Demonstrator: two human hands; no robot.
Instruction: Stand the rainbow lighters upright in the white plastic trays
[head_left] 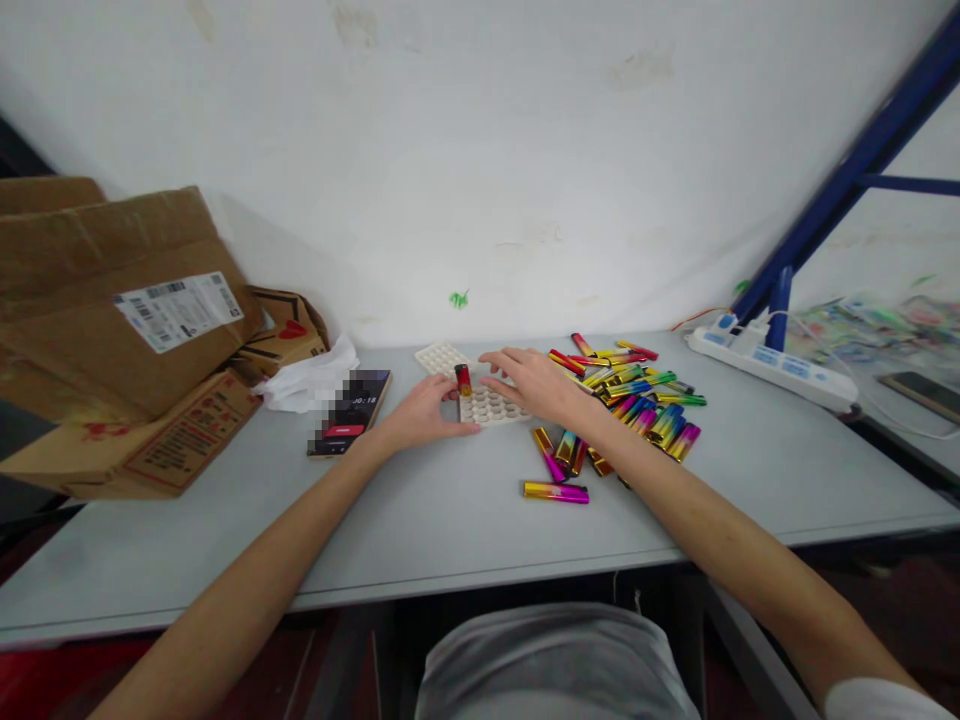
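A cream plastic tray (491, 408) with round holes lies on the grey table (450, 520). One red and gold lighter (463, 380) stands upright in the tray's near-left corner. My left hand (424, 412) rests at the tray's left edge, fingers curled against it, beside that lighter. My right hand (529, 383) lies over the tray's right side with its fingers spread and nothing in them. A heap of shiny multicoloured lighters (637, 395) lies just right of that hand. A second holed tray (441, 357) sits behind.
A phone (351, 411) lies left of the tray, next to crumpled white plastic (311, 380) and cardboard boxes (127, 330). A white power strip (772, 365) and blue metal frame (847, 180) stand at the right. A single pink and gold lighter (556, 491) lies nearer me.
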